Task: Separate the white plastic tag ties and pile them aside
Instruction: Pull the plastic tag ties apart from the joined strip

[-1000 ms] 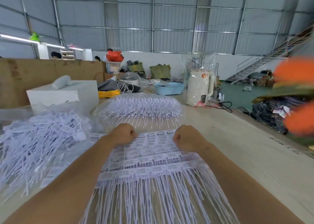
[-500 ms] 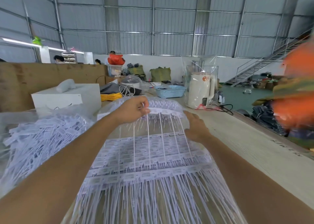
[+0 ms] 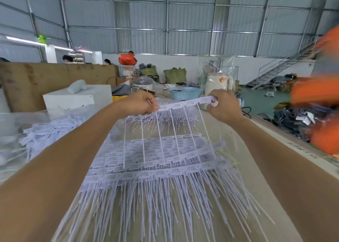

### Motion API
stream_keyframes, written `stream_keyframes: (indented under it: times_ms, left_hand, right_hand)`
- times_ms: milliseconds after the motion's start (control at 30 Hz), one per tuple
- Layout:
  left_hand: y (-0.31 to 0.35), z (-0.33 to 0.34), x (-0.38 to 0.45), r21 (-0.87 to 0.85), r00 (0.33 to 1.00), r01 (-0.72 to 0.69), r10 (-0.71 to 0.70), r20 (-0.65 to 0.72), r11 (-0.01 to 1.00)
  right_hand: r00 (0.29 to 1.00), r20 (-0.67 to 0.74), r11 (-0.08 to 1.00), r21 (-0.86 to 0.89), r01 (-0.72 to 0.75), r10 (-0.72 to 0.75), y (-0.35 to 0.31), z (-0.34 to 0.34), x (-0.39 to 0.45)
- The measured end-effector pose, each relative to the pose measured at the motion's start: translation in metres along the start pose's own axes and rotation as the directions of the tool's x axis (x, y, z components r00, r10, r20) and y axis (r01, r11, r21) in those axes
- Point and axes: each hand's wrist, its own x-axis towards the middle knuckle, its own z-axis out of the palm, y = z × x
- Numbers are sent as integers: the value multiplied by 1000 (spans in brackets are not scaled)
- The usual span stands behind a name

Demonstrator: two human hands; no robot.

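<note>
right hand (image 3: 224,106) risen, joins left hand (image 3: 140,103) (gripping strip (image 3: 183,104)).

The single head camera looked forward and down along the tabletop (image 3: 275,168) from close above. Its wide view reached past the tabletop to the far wall.

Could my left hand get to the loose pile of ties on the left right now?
Probably not yet: the left hand and right hand both pinch a raised strip of ties. Otherwise the way to the loose pile looks open.
</note>
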Motion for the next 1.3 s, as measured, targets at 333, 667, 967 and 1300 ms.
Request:
stream_keyframes:
  times_ms: [333, 667, 967, 1300]
  left_hand:
    - [-34, 12, -23, -45, 982, 81, -72, 174, 996]
    - [-76, 39, -39, 68, 858, 240, -245, 451, 968]
    - [-32, 43, -34, 630, 856, 97, -387, 341, 770]
    - [9, 138, -12, -197, 996, 50, -35, 78, 979]
  right_hand:
    - [987, -18, 950, -275, 149, -159, -3, -3, -27]
    - [813, 578, 998, 47, 50, -68, -2, 19, -60]
    - [712, 700, 895, 350, -276, -54, 0, 18, -78]
    - [822, 569, 780, 513, -359, 4, -7, 29, -82]
